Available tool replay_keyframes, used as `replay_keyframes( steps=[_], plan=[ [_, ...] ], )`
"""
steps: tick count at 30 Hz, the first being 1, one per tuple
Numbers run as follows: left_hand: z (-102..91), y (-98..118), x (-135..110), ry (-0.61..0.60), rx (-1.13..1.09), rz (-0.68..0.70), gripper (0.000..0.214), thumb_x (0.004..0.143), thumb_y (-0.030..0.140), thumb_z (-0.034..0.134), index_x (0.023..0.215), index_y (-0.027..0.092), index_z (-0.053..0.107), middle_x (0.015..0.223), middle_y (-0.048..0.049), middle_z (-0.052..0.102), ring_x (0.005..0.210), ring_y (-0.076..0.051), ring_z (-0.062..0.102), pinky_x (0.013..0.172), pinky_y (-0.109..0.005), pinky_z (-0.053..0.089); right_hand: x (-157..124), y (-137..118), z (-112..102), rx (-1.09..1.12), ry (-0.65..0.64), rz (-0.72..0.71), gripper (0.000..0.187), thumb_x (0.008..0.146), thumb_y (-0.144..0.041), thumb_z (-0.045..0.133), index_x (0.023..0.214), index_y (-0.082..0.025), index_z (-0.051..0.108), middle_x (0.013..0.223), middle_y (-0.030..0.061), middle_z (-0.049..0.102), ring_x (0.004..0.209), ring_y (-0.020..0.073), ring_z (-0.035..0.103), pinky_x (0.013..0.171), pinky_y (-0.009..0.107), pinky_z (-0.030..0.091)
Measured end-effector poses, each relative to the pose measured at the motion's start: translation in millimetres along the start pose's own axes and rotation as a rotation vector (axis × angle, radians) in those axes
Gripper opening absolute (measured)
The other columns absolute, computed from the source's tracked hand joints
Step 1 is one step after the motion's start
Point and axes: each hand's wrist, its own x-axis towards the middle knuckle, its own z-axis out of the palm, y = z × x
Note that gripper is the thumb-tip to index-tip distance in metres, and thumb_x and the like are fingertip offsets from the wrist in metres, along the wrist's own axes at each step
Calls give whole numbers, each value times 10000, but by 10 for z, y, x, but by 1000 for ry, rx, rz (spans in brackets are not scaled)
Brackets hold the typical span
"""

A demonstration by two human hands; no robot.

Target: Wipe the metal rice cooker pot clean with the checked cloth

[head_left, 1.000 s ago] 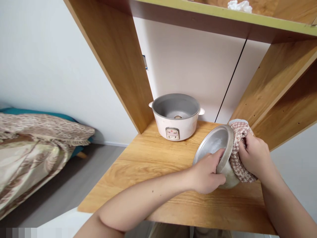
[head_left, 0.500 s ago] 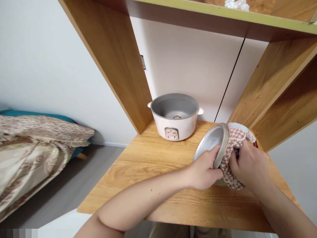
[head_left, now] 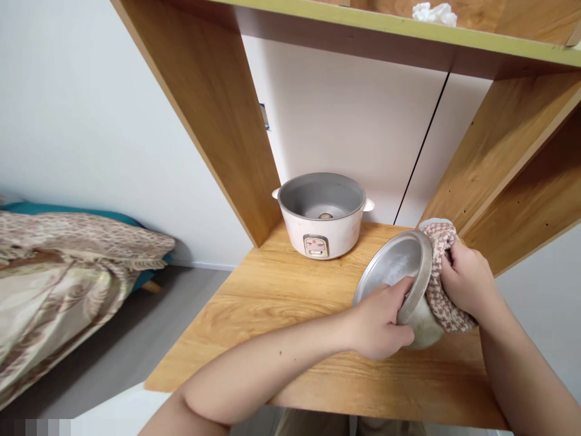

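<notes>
Well, the widest stretch of the wooden tabletop [head_left: 254, 309] lies to the left of the metal pot [head_left: 393, 260], running from the cooker out to the front and left edges. The pot is over the right part of the top, tipped so its mouth faces up and left (whether its underside touches the wood, I cannot tell). The left hand [head_left: 384, 321] is closed over its rim, with digits on both sides of the wall; the right hand [head_left: 469, 278] holds a bunched checked cloth [head_left: 447, 303] against the outside. Room is tighter beyond the right hand, where the right side panel [head_left: 481, 157] rises near the cloth.

Behind and left of the pot stands the white cooker [head_left: 320, 236], open-topped, apart from it but in the way toward the back wall [head_left: 354, 121]. The cooker's left handle sits just beside the left side panel [head_left: 204, 115]. Overhead, a green-edged shelf [head_left: 354, 15] crosses, bearing crumpled white tissue [head_left: 434, 14]. Farther left, well apart, is a bed [head_left: 91, 242] with a patterned cover.
</notes>
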Motion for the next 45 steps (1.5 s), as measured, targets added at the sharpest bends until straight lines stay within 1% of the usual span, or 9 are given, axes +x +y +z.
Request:
replay_keyframes(
  steps=[7, 11, 17, 22, 27, 33, 38, 42, 45],
  plan=[
    [-1, -16, 3, 12, -40, -2, 453, 619, 141, 556, 1066, 205, 521, 849, 19, 608, 761, -193, 541, 667, -298, 432, -101, -85, -10, -82, 84, -33, 186, 907, -334, 388, 758, -239, 448, 606, 19, 528, 508, 164, 402, 541, 294, 216],
    [-7, -66, 14, 56, -75, 1, 397, 622, 134, 552, 1015, 185, 535, 811, 23, 589, 742, -184, 528, 704, -317, 463, -216, -218, -10, -112, 164, -89, 154, 884, -341, 399, 770, -243, 435, 569, 3, 494, 485, 167, 392, 531, 292, 209],
    [-37, -128, 58, 119, -230, 77, 419, 613, 106, 544, 1025, 178, 558, 833, 20, 569, 852, -210, 558, 851, -353, 483, -371, -408, 24, -111, 272, -171, 155, 902, -321, 436, 768, -246, 417, 601, -1, 528, 512, 162, 470, 533, 281, 235],
    [-70, -127, 84, 116, -266, 110, 471, 610, 93, 534, 1073, 171, 563, 870, 13, 566, 856, -200, 538, 904, -364, 466, -430, -448, 51, -112, 334, -226, 135, 895, -282, 457, 772, -244, 419, 624, 6, 550, 532, 164, 504, 537, 283, 250],
    [-63, -131, 72, 109, -226, 79, 479, 615, 121, 543, 1090, 172, 564, 931, -8, 607, 885, -221, 562, 835, -346, 477, -362, -389, 21, -78, 253, -168, 149, 873, -329, 453, 755, -252, 403, 575, -14, 510, 496, 159, 455, 522, 274, 225],
    [-42, -61, 18, 26, -60, -20, 427, 617, 147, 568, 1040, 190, 543, 808, 19, 596, 738, -187, 535, 649, -293, 442, -167, -171, -30, -40, 103, -42, 166, 859, -361, 421, 745, -264, 349, 586, 8, 512, 518, 173, 436, 545, 288, 233],
    [-33, -3, -4, -37, 22, -21, 426, 620, 182, 586, 1039, 207, 514, 797, 22, 608, 739, -203, 578, 639, -295, 448, 11, 28, -8, 57, -37, 58, 224, 883, -419, 406, 725, -265, 367, 635, 28, 560, 556, 184, 453, 568, 300, 274],
    [-24, -16, -9, -85, 67, -26, 447, 625, 211, 589, 1067, 204, 518, 869, -7, 652, 764, -223, 616, 650, -308, 477, 109, 139, 53, 213, -103, 59, 248, 880, -449, 404, 734, -253, 444, 681, 29, 611, 626, 198, 522, 603, 303, 327],
    [-24, -22, -7, -94, 72, -9, 504, 623, 211, 596, 1122, 199, 528, 831, 2, 639, 734, -218, 610, 659, -317, 486, 142, 184, 92, 286, -114, 49, 240, 871, -431, 411, 737, -243, 477, 717, 37, 635, 692, 211, 564, 630, 306, 351]
  ],
)
